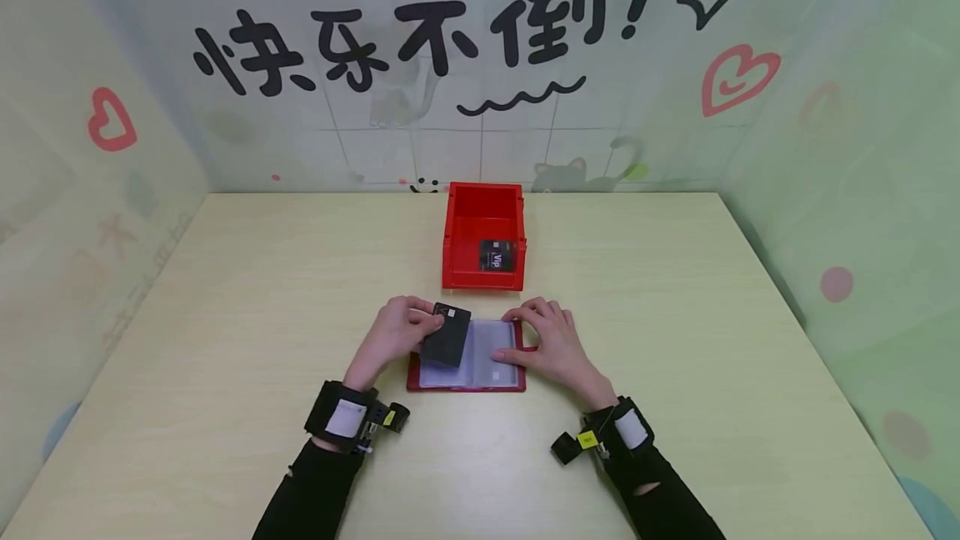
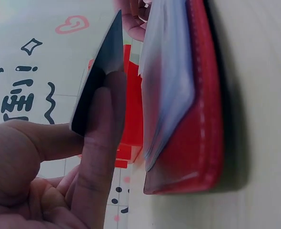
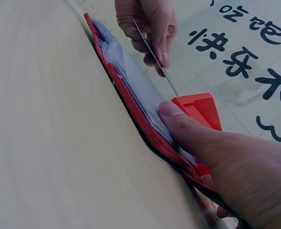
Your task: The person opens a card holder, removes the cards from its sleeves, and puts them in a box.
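**Left hand pinching dark card over open card holder, right hand pinning the pages**

I see the left hand (image 1: 396, 332) pinching a flat black plastic card (image 1: 446, 335) between thumb and fingers (image 2: 100, 143). The card is tilted, its lower edge over the left page of the open red card holder with clear plastic sleeves (image 1: 467, 361). In the left wrist view the card stands edge-on just beside the clear sleeves; I can't tell whether it touches them.

The right hand (image 1: 551, 342) lies on the holder's right side, fingers (image 3: 188, 131) fairly straight and slightly spread. The thumb presses down on the right-hand sleeves, and the other fingertips rest at the holder's top right corner. It's holding the pages flat, not gripping anything.

The holder lies open on the pale wooden table (image 1: 675, 340), between the two hands, directly under the fingertips of both.

Beyond the fingertips, near but apart from the holder, is a red plastic open-top bin (image 1: 483, 233). A second black card with white "VIP" print (image 1: 496, 255) lies inside it, toward its near right corner.

Both wrists carry black strap-mounted cameras.
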A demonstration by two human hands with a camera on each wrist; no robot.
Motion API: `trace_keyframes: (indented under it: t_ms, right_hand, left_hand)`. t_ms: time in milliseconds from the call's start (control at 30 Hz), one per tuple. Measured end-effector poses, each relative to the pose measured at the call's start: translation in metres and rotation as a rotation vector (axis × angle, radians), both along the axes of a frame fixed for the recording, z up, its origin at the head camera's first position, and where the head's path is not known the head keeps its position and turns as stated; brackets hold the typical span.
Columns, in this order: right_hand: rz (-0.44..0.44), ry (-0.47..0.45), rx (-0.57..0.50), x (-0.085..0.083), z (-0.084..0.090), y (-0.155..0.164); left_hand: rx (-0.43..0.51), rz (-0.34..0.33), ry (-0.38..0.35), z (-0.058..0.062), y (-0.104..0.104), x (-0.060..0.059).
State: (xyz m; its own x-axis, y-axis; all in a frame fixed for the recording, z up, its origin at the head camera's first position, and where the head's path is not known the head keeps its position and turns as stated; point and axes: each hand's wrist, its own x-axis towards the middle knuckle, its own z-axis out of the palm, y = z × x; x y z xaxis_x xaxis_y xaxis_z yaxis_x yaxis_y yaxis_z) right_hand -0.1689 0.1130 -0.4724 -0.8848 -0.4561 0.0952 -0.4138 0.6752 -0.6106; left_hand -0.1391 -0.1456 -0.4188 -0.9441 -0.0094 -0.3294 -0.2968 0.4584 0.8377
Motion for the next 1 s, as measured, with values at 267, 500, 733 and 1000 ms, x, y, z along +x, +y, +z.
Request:
trace_keyframes:
  t_ms: [267,500,733,1000]
  right_hand:
    - [-0.003,-0.009,-0.01,0.0,0.001,0.0]
    - [-0.006,-0.001,-0.002,0.0,0.001,0.0]
    - [-0.001,0.007,-0.008,0.0,-0.001,0.0]
    - [0.003,0.009,-0.012,0.001,0.001,0.0]
  left_hand:
    - [-0.017,0.061,0.043,0.005,0.008,-0.007]
    - [0.026,0.085,0.096,0.006,0.02,-0.018]
    - [0.088,0.069,0.114,0.01,0.029,-0.03]
    - [0.143,0.053,0.179,0.018,0.036,-0.044]
